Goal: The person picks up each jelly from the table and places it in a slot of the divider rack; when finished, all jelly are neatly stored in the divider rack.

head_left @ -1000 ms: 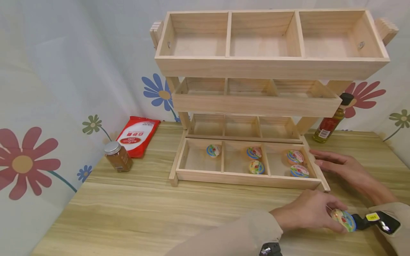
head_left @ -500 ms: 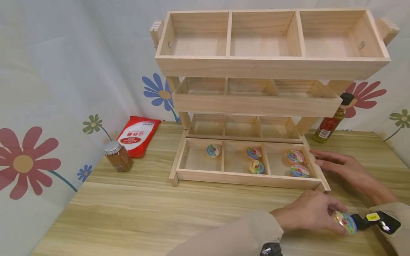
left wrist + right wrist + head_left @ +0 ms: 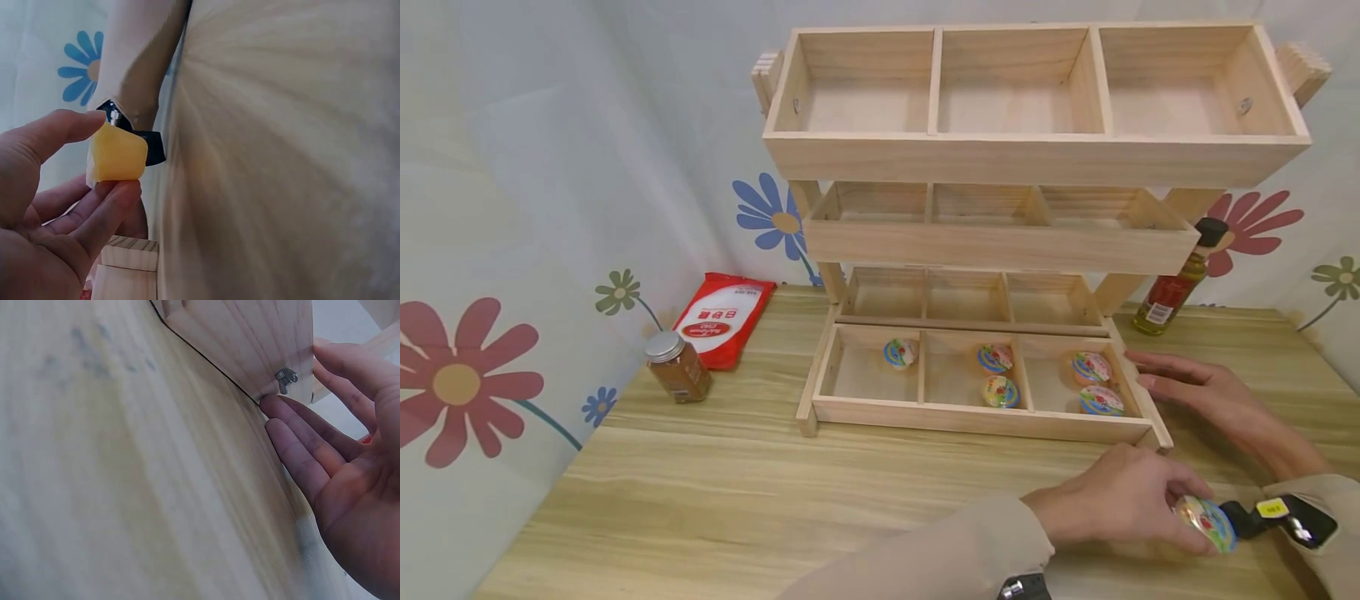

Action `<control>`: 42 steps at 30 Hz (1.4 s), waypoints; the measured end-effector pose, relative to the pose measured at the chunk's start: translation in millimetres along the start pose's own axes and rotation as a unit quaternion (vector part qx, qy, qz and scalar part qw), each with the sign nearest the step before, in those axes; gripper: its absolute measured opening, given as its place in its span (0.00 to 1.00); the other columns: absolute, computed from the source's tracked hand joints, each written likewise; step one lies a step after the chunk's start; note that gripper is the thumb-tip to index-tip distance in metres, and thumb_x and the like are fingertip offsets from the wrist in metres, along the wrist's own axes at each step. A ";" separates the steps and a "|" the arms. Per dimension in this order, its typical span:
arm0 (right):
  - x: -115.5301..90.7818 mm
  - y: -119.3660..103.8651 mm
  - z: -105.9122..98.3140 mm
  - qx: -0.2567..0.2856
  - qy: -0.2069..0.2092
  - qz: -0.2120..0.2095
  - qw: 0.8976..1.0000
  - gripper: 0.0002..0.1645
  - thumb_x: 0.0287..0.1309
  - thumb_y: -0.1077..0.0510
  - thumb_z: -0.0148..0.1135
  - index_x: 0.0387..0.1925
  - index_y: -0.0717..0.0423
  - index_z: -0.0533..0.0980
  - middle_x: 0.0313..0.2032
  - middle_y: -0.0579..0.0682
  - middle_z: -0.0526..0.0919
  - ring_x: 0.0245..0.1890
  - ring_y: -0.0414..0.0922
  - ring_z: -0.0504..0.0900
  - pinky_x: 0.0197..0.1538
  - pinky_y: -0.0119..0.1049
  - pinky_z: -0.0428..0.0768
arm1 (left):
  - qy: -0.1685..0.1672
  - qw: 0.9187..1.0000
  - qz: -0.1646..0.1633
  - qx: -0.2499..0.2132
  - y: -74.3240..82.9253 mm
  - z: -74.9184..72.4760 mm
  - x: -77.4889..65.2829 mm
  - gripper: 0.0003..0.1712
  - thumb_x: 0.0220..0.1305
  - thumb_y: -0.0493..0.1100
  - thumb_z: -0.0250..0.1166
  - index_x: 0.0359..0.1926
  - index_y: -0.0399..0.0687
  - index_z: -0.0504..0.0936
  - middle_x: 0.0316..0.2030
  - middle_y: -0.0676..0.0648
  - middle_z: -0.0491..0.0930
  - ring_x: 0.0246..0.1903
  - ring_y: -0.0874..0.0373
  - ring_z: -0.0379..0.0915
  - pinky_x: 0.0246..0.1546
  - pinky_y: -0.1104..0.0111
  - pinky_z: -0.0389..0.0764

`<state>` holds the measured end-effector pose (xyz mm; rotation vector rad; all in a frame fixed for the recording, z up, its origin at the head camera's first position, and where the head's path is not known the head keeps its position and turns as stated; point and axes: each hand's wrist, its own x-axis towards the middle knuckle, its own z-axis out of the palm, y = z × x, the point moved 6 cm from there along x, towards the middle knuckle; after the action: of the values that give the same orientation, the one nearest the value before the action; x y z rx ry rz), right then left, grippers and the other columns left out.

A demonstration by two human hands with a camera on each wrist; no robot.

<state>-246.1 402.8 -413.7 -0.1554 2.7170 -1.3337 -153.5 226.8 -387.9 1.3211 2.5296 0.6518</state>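
My left hand point(image 3: 1127, 500) pinches a jelly cup point(image 3: 1206, 523) between thumb and fingers, in front of the wooden rack's right corner. In the left wrist view the yellow body of this jelly cup point(image 3: 120, 155) faces the camera. My right hand point(image 3: 1217, 396) holds nothing; its extended fingers point(image 3: 300, 447) reach the side of the rack point(image 3: 250, 344) near a metal wing nut point(image 3: 286, 380). In the rack's lowest tray point(image 3: 985, 419), one jelly cup point(image 3: 899, 353) lies in the left compartment. Two lie in the middle one and two in the right one.
Higher tiers of the rack point(image 3: 1000, 246) rise behind the lowest tray. To the left are a lidded jar point(image 3: 677, 371) of brown contents and a red and white packet point(image 3: 722, 321). An oil bottle point(image 3: 1176, 287) with a black cap stands behind right.
The jelly cup in my left hand has tilted and dipped slightly. My right hand stays at the rack's side, and the cups in the tray have not moved.
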 end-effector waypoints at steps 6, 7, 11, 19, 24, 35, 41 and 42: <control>-0.7 -1.0 -1.3 -0.006 0.007 -0.012 1.000 0.32 0.77 0.45 0.62 0.77 0.46 0.71 0.61 0.17 0.74 0.62 0.19 0.62 0.55 0.19 0.61 | 0.004 1.000 0.010 -0.009 3.2 -8.7 -6.7 0.27 0.61 0.61 0.78 0.61 0.70 0.88 0.35 0.76 0.81 0.31 0.90 0.60 0.36 0.92 0.62; -0.6 -0.8 -1.3 -0.006 0.007 -0.012 1.000 0.32 0.77 0.45 0.63 0.77 0.46 0.72 0.61 0.17 0.75 0.62 0.19 0.62 0.53 0.17 0.61 | 0.006 1.000 0.015 -0.010 3.7 -10.1 -8.0 0.27 0.61 0.61 0.78 0.61 0.69 0.88 0.35 0.76 0.81 0.31 0.90 0.61 0.36 0.92 0.63; -0.6 -0.7 -0.9 0.000 0.005 -0.008 1.000 0.33 0.77 0.44 0.63 0.77 0.45 0.71 0.62 0.18 0.75 0.62 0.19 0.62 0.51 0.16 0.62 | 0.007 0.999 0.034 -0.022 3.9 -15.3 -15.1 0.27 0.61 0.60 0.79 0.61 0.65 0.88 0.32 0.74 0.79 0.30 0.90 0.62 0.37 0.92 0.64; -0.6 -2.1 0.0 -0.001 0.005 -0.009 1.000 0.32 0.77 0.44 0.62 0.77 0.45 0.72 0.62 0.20 0.74 0.62 0.20 0.62 0.57 0.22 0.63 | 0.028 0.996 0.038 -0.075 -10.5 -30.3 -37.0 0.27 0.61 0.56 0.80 0.60 0.57 0.89 0.33 0.72 0.76 0.31 0.86 0.64 0.36 0.91 0.69; -1.1 -2.1 1.4 0.003 0.004 -0.018 1.000 0.31 0.77 0.46 0.62 0.76 0.47 0.72 0.61 0.21 0.74 0.60 0.21 0.64 0.51 0.17 0.66 | 0.044 0.992 0.035 -0.114 -29.1 -42.3 -50.4 0.26 0.61 0.52 0.81 0.59 0.52 0.89 0.39 0.69 0.83 0.34 0.87 0.68 0.39 0.90 0.71; -0.9 -0.5 0.0 -0.002 0.006 -0.012 1.000 0.33 0.78 0.45 0.61 0.77 0.47 0.71 0.62 0.23 0.73 0.60 0.22 0.65 0.51 0.17 0.68 | 0.085 0.978 0.022 -0.190 -69.8 -70.2 -78.0 0.26 0.61 0.45 0.81 0.58 0.40 0.87 0.43 0.58 0.88 0.36 0.79 0.77 0.41 0.84 0.78; 0.1 1.1 0.9 -0.010 0.003 0.002 1.000 0.34 0.77 0.43 0.61 0.78 0.46 0.70 0.69 0.33 0.71 0.64 0.28 0.64 0.52 0.17 0.67 | 0.119 0.968 0.002 -0.222 -90.0 -87.9 -95.4 0.26 0.59 0.41 0.81 0.57 0.39 0.87 0.45 0.54 0.89 0.37 0.76 0.79 0.41 0.82 0.81; 0.5 1.1 0.8 -0.012 0.004 0.002 1.000 0.34 0.77 0.42 0.61 0.78 0.46 0.70 0.70 0.34 0.71 0.64 0.28 0.64 0.51 0.17 0.67 | 0.125 0.966 -0.003 -0.225 -93.7 -90.8 -98.5 0.26 0.59 0.41 0.81 0.57 0.39 0.87 0.45 0.55 0.88 0.37 0.76 0.79 0.42 0.81 0.81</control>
<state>-246.6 402.8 -415.1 -0.1467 2.7380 -1.3044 -199.5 73.5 -354.2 1.1222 2.3530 1.3710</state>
